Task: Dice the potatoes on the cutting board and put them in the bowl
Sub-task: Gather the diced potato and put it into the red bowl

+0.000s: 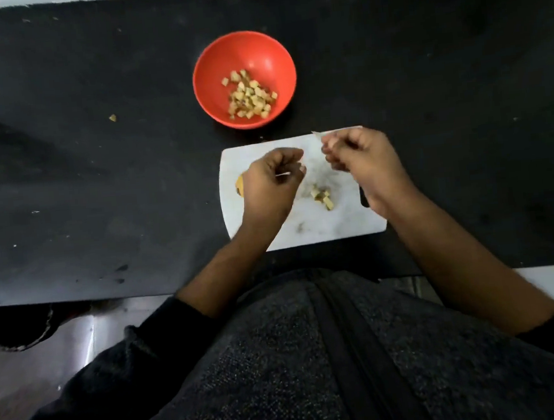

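Hovering curled over cutting board [321,229] — left hand [269,180], right hand [361,159]

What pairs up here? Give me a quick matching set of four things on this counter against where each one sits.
Things:
1 bowl
2 cutting board
3 loose potato cubes
4 stray scrap

Places:
A on the board between the hands
B alone on the counter, far left
C behind the board
D nearest the person

Pairs: 1-C, 2-D, 3-A, 4-B
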`<action>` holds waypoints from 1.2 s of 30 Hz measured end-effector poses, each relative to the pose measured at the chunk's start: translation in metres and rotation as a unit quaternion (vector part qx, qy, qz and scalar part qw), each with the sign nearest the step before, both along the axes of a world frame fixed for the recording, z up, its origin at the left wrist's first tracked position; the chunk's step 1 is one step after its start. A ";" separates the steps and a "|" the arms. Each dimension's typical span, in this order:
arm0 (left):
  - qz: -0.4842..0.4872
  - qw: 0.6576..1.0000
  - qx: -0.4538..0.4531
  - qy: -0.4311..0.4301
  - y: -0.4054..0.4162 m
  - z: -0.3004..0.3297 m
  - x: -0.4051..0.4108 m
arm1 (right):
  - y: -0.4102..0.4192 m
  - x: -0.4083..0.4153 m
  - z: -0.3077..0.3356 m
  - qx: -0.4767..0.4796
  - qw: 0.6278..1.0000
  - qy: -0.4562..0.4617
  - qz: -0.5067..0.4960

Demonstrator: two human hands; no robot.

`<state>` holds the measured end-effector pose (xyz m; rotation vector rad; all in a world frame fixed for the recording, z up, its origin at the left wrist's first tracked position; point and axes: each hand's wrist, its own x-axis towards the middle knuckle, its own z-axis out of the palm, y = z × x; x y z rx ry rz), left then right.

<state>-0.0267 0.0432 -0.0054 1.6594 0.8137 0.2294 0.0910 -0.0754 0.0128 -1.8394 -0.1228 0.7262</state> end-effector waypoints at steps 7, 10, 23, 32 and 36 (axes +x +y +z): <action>-0.235 0.935 0.247 0.093 -0.021 -0.029 -0.005 | -0.051 -0.039 -0.045 -0.163 0.889 -0.295 0.309; -0.214 0.925 0.295 0.105 -0.023 -0.035 -0.005 | -0.058 -0.049 -0.051 -0.177 0.863 -0.353 0.315; -0.304 0.849 0.426 0.079 -0.027 -0.030 -0.004 | -0.042 -0.041 -0.046 -0.237 0.859 -0.362 0.275; -0.339 0.864 0.361 0.090 -0.022 -0.033 0.006 | -0.043 -0.025 -0.040 -0.122 0.962 -0.212 0.124; -0.250 0.938 0.231 0.065 -0.014 -0.021 0.005 | -0.037 -0.027 -0.032 0.005 0.999 -0.042 0.030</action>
